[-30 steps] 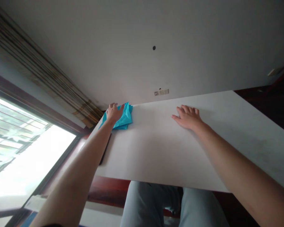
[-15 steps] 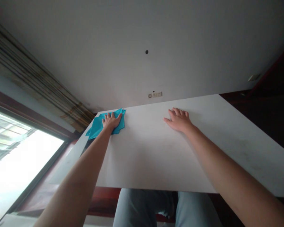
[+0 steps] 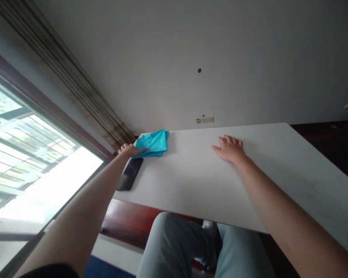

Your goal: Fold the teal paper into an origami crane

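Your left hand point(image 3: 130, 150), fingers flat, rests on the edge of a crumpled turquoise cloth point(image 3: 156, 142) at the far left corner of the white counter point(image 3: 191, 181) | your right hand point(image 3: 230, 148) lies open, palm down | flat black phone point(image 3: 130, 173) just beside the left wrist.

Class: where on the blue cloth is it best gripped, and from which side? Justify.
Probably pinch the raised folds in the middle of the cloth, from above on its near-left side, where the left hand touches it; it lies bunched, so folds stand up.
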Motion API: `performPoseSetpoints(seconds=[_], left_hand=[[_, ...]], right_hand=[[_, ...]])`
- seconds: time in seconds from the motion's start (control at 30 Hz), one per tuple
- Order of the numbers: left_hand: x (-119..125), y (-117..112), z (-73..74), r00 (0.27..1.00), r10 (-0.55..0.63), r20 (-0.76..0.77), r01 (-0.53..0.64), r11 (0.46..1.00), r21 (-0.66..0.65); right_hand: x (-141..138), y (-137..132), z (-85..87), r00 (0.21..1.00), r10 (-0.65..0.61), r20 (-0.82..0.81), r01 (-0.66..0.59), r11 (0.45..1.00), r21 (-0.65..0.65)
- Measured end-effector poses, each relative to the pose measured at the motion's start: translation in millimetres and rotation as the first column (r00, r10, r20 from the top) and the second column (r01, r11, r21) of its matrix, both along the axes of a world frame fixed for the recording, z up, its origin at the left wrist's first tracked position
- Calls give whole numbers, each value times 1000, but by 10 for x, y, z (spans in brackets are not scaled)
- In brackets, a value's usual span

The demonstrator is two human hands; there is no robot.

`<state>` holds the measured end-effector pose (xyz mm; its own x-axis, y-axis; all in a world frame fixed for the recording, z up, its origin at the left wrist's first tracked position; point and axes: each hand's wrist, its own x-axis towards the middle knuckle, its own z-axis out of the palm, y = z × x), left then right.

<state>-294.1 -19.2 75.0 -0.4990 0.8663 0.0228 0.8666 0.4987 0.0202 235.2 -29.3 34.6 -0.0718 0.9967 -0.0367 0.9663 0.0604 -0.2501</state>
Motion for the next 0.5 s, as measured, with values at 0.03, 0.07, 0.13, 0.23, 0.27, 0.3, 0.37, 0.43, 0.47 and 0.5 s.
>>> performPoseSetpoints(seconds=[0.03,0.07,0.13,0.23,0.27,0.3,0.37,0.43,0.47,0.5], left_hand=[[11,-55,-29,999,35,6,-35,999,-21],[38,-94,-54,999,53,3,-53,998,-27],[115,-131,-82,999,45,-9,-45,999,-28],[218,-137,-65,999,34,-26,-35,999,-41],[240,-134,-53,999,34,-29,-35,998,-47],[256,-130,-42,999,34,-32,-36,998,-52],[275,-118,-29,999,35,-37,-37,998,-56],[285,-107,-28,999,33,-42,-36,998,-53],[290,-104,-30,999,32,-42,-34,998,-49],[294,-105,-32,999,32,-40,-33,998,-44]], right_hand=[[-1,3,-8,1000,3,-5,-3,1000,5],[-2,2,-12,1000,3,-9,-2,1000,11],[-5,-7,-8,1000,5,-14,-4,1000,15],[-11,-21,9,1000,0,-17,0,1000,18],[-13,-23,12,1000,0,-17,0,1000,18],[-15,-22,13,1000,3,-16,-3,1000,19],[-17,-16,6,1000,8,-13,-8,1000,18],[-15,-7,-5,1000,11,-17,-10,1000,19],[-14,-3,-10,1000,11,-21,-11,1000,20],[-12,1,-13,1000,11,-26,-11,1000,20]])
